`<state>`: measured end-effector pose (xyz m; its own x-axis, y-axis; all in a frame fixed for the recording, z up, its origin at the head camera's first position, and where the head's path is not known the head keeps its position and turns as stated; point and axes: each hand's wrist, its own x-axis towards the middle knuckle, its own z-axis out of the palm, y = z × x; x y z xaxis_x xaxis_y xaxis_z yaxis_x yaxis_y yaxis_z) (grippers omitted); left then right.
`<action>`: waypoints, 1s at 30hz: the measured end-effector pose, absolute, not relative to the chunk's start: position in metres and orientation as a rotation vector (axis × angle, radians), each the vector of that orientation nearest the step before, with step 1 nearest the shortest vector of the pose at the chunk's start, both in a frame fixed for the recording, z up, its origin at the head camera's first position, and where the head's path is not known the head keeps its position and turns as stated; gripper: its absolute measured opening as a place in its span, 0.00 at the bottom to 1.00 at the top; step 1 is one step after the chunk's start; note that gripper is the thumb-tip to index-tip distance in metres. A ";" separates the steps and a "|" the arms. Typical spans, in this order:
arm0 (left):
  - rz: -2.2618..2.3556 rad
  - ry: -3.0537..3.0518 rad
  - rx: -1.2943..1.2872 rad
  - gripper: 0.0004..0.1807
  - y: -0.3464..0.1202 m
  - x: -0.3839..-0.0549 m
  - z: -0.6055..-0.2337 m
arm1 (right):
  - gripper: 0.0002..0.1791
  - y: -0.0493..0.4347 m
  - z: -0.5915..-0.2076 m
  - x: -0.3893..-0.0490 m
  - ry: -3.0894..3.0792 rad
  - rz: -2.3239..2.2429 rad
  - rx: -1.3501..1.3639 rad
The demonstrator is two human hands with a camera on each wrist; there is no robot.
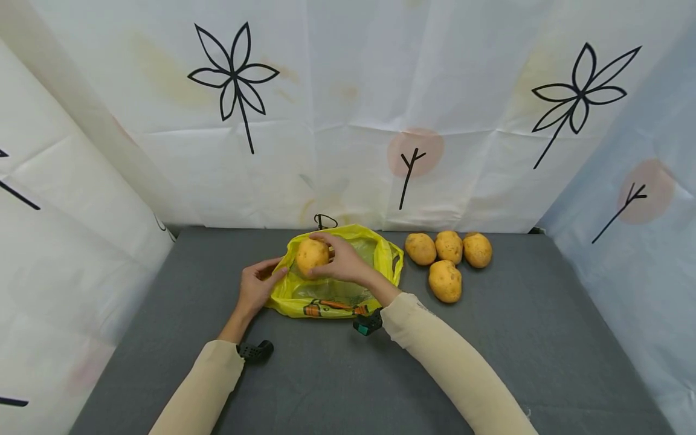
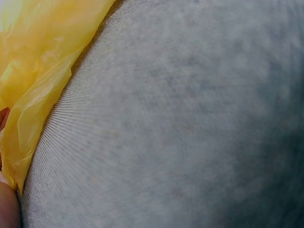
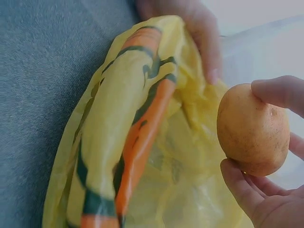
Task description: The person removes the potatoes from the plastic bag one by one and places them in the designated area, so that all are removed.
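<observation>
A yellow plastic bag (image 1: 337, 293) with an orange and dark green print lies with its mouth open on the grey table. My right hand (image 1: 344, 258) grips a potato (image 1: 312, 256) over the bag's mouth. In the right wrist view the thumb and fingers pinch this potato (image 3: 251, 128) from opposite sides, beside the yellow film. At the bag's left edge, my left hand (image 1: 257, 287) holds the rim between thumb and fingers. The left wrist view shows only a bit of that hand (image 2: 8, 204) beside the bag's film (image 2: 47, 61).
Several potatoes (image 1: 446, 281) sit close together on the table, just right of the bag. A white cloth wall (image 1: 348, 109) with black plant drawings rises behind the table (image 1: 304, 380), and more cloth hangs at both sides. A thin black loop (image 1: 326, 221) stands behind the bag.
</observation>
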<state>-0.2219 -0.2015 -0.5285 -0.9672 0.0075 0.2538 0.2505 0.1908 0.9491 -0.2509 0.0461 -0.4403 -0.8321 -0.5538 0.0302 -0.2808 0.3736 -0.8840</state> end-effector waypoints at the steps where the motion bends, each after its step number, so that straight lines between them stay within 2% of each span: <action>1: -1.866 -2.268 -0.248 0.17 -0.202 -0.222 -0.529 | 0.44 0.049 -0.439 -0.249 2.361 -1.452 -0.730; 10: -1.856 -2.245 -0.265 0.18 -0.202 -0.220 -0.527 | 0.43 0.082 -0.431 -0.230 2.324 -1.536 -0.670; 30: -1.841 -2.282 -0.236 0.18 -0.202 -0.221 -0.528 | 0.44 0.165 -0.415 -0.213 2.323 -1.636 -0.626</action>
